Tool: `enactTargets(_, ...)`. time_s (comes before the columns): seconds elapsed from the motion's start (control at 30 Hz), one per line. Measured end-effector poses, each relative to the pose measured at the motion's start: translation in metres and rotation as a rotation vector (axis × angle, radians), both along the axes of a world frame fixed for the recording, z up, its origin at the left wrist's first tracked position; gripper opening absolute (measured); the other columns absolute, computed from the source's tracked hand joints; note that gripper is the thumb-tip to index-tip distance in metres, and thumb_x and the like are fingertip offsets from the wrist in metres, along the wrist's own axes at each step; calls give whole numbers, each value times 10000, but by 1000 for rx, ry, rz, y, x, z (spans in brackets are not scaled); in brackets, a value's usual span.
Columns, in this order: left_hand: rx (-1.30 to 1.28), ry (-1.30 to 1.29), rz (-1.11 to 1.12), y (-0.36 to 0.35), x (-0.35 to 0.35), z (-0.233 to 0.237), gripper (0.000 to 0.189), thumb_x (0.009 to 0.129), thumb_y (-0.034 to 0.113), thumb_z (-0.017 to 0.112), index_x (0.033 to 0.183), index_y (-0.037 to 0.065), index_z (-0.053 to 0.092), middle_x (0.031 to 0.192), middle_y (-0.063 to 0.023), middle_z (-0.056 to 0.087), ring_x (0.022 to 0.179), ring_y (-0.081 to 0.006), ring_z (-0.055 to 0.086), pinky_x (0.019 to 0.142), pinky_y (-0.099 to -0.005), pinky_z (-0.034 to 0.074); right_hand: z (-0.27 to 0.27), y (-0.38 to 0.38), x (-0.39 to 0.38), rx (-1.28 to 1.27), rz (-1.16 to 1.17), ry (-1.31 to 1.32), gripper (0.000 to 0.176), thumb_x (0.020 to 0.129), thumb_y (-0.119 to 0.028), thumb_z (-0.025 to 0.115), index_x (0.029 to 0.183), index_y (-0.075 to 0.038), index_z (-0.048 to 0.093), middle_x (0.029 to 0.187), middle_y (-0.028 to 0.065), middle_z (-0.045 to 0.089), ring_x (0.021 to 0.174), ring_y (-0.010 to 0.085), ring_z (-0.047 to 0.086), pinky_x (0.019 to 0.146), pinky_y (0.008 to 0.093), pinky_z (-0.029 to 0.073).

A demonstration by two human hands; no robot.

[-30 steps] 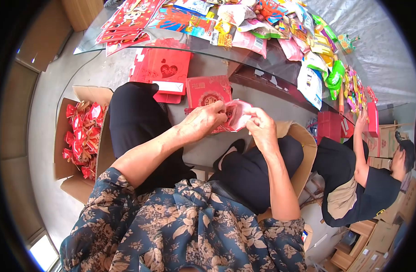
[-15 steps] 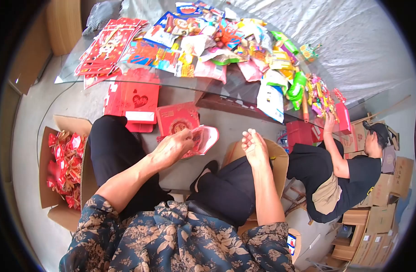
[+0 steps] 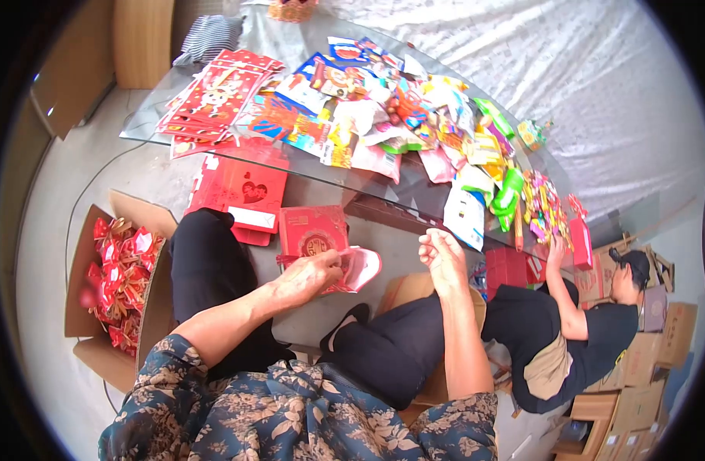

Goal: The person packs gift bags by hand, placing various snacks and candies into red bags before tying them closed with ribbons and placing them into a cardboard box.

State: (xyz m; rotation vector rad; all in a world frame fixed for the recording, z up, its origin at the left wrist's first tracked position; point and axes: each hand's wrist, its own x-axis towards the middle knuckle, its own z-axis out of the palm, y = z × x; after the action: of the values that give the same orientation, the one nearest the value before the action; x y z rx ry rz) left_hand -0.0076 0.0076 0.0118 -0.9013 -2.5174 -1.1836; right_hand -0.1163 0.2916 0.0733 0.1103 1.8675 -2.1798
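Well, left hand [image 3: 314,275]: pinching an open red pouch [image 3: 362,270]
Right hand [image 3: 443,263]: fingers bunched, any hold I can't tell
Table [image 3: 145,127]: snack packets [image 3: 364,117]

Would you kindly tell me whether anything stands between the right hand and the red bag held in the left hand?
Nothing visible does: the right hand is apart from the red bag in the left hand, and in this view from above, floor shows through the gap between them.

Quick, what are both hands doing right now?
Left hand: closed, holding a thin red pouch with pale inside.
Right hand: fingers curled; whether it holds anything cannot be told.
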Motion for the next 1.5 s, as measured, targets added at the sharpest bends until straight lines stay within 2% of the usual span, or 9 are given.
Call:
enactTargets(0.27, -63, 20, 36, 3, -1, -5, 44, 765, 35, 596, 775, 27, 554, 911, -132, 506, 817, -309, 595, 668, -402, 518, 27, -66, -47, 184, 159, 129, 180, 945, -161, 578, 1074, -37, 591, 930, 74, 663, 722, 116, 615, 608, 221, 467)
enactTargets(0.47, -178, 23, 70, 9, -1, -8, 85, 767, 75, 571, 837, 44, 608, 929, -123, 509, 838, -273, 607, 669, -376, 542, 54, -113, -126, 551, 147, 496, 266, 886, -137, 582, 1124, -23, 604, 1031, 50, 652, 820, 103, 638, 637, 209, 463)
enactTargets(0.53, -158, 22, 89, 9, -1, -9, 95, 769, 71, 568, 850, 43, 607, 938, -123, 505, 834, -273, 607, 671, -373, 544, 57, -124, -150, 663, 96, 528, 318, 854, -137, 606, 1155, -34, 604, 1062, 32, 647, 856, 104, 632, 659, 234, 469)
enactTargets(0.7, -226, -64, 83, 4, -5, -11, 163, 782, 75, 560, 929, 34, 619, 1023, -160, 492, 861, -307, 619, 689, -401, 550, 46, -157, -191, 944, 52, 942, 326, 816, -103, 625, 1134, -34, 628, 1016, 133, 690, 862, 212, 670, 790, 341, 518)
enactTargets(0.83, -205, -96, 92, 4, -13, -16, 215, 781, 65, 561, 983, 30, 626, 1088, -176, 494, 889, -324, 622, 706, -412, 551, 52, -186, -176, 1023, 190, 906, 271, 820, -98, 618, 1082, -31, 636, 938, 144, 684, 831, 251, 669, 781, 359, 516)
enactTargets(0.93, -254, -149, 90, 5, -16, -15, 242, 777, 56, 563, 1008, 23, 628, 1151, -190, 481, 911, -335, 622, 721, -419, 551, 45, -193, -184, 833, 178, 1094, 239, 821, -79, 604, 1052, -30, 639, 923, 146, 676, 811, 260, 663, 760, 368, 515)
enactTargets(1.1, -265, -208, 49, 7, -18, -21, 262, 771, 45, 562, 1025, 4, 615, 1210, -201, 462, 905, -348, 633, 737, -422, 554, 53, -191, -222, 1075, 142, 1039, 255, 801, -100, 610, 1049, -66, 657, 944, 158, 666, 861, 292, 653, 757, 394, 508)
enactTargets(1.27, -201, -135, 82, 4, -19, -9, 232, 775, 49, 562, 992, 16, 635, 1156, -183, 505, 914, -332, 633, 747, -416, 549, 52, -210, -235, 1115, 375, 1103, 250, 788, -225, 676, 1017, -123, 680, 938, 164, 668, 901, 318, 641, 755, 419, 498)
enactTargets(1.5, -98, -182, 35, 0, -24, -3, 134, 779, 43, 570, 899, 19, 624, 959, -149, 544, 863, -329, 618, 724, -419, 525, 48, -236, -236, 1473, 339, 1033, 390, 743, -251, 716, 1101, -119, 633, 924, 176, 682, 903, 340, 667, 784, 455, 530)
